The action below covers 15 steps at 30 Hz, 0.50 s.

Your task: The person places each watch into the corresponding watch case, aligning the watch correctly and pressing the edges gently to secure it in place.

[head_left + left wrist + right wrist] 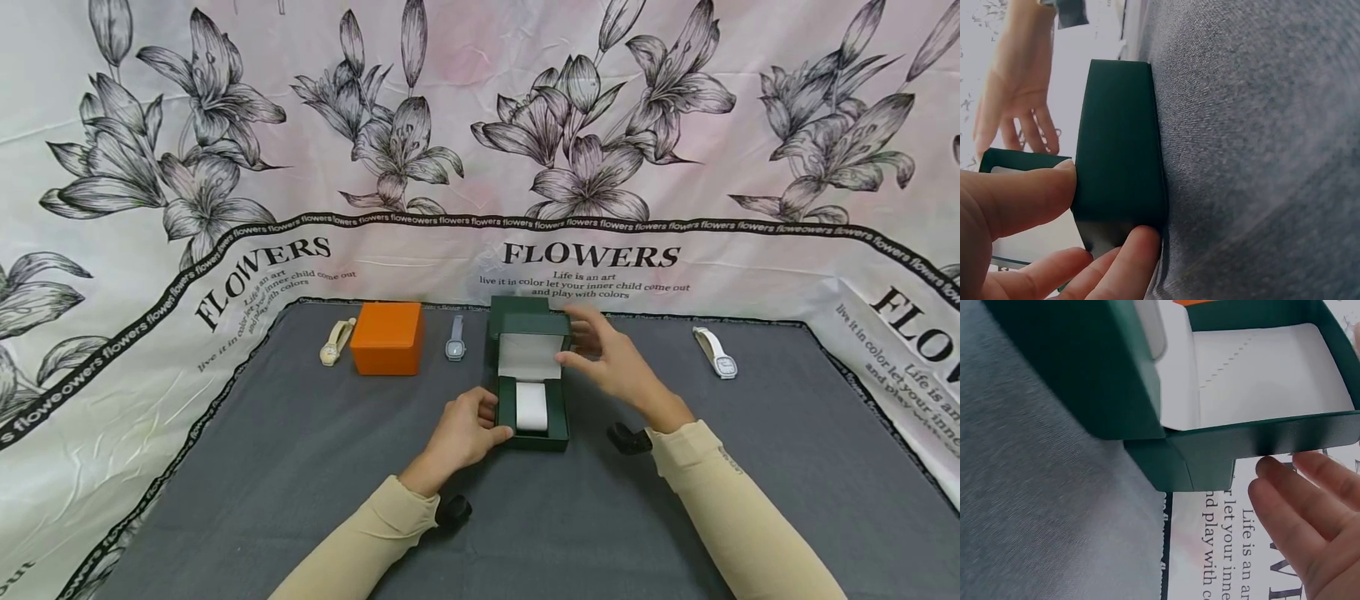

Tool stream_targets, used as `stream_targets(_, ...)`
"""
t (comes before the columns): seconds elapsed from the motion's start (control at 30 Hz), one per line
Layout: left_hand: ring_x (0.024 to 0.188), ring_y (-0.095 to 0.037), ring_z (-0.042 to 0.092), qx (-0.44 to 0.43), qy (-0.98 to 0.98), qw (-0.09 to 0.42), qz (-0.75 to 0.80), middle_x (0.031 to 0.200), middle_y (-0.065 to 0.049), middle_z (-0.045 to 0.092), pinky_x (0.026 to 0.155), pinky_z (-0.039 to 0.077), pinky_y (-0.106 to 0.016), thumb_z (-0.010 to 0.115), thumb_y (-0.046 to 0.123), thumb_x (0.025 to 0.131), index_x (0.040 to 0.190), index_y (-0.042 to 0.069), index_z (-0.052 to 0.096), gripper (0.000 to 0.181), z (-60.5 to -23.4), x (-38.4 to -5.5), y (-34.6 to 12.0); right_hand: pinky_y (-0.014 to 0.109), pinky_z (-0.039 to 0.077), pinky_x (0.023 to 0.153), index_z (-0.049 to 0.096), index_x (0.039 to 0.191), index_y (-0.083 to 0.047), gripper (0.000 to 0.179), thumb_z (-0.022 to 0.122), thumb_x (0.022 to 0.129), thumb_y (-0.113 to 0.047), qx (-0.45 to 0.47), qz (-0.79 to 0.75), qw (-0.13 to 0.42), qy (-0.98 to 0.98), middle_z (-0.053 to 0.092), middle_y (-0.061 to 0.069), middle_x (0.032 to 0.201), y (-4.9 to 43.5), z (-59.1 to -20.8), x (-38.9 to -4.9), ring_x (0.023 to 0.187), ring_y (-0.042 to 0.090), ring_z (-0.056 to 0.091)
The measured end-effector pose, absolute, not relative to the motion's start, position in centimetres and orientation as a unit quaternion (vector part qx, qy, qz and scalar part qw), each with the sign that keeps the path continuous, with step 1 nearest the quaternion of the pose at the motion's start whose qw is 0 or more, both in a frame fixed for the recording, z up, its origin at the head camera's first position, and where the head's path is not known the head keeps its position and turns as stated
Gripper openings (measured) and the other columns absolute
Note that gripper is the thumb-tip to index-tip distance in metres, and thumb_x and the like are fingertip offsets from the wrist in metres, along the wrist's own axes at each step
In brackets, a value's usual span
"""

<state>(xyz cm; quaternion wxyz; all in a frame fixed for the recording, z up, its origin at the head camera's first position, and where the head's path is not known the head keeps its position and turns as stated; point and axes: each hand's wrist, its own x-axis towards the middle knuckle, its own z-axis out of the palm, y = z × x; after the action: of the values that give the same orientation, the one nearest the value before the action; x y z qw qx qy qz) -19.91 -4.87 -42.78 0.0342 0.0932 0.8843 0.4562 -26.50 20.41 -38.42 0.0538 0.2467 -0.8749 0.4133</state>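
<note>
A dark green watch box [534, 444] stands with its lid [534, 324] raised, showing a white lining and a white cushion [532, 407]. My left hand [467, 429] grips the near left corner of the base. In the left wrist view its thumb [1035, 194] lies on the upper edge and its fingertips bear on the side. My right hand [611, 358] is at the right side of the lid. Its fingers [1291, 506] are extended beside the lid in the right wrist view; whether they touch it I cannot tell.
Behind the lid is another dark green box [517, 303]. To the left are an orange box [387, 339], a cream-strapped watch [337, 342] and a light blue watch [455, 339]. A white watch [716, 353] lies right on the grey cloth [300, 483]. Behind hangs flower-printed fabric [450, 250].
</note>
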Motion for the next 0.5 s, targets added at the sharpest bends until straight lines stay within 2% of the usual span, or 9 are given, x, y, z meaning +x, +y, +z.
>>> stream_targets(0.13,0.086,-0.022,0.066,0.102,0.886,0.029,0.451,0.097,-0.011,0.065,0.072,0.055,-0.034,0.080,0.016,0.078,0.114,0.000,0.061,0.044,-42.5,-19.8,-4.9,0.052,0.046,0.094,0.026,0.150,-0.022,0.079,0.069,0.087,-0.041,0.243,0.394,0.057,-0.885,0.047,0.016,0.138,20.8,-38.7,-25.4,0.117,0.036,0.054)
stream_targets(0.5,0.093,-0.025,0.057,0.182,0.905,-0.008,0.385,0.109,-0.008,0.060,0.080,0.049,-0.037,0.077,0.023,0.082,0.117,0.005,0.064,0.041,-41.3,-20.0,-5.2,0.053,0.050,0.085,0.032,0.147,-0.019,0.076,0.073,0.085,-0.033,0.256,0.384,0.072,-0.884,0.053,0.012,0.133,23.2,-39.4,-23.1,0.113,0.032,0.058)
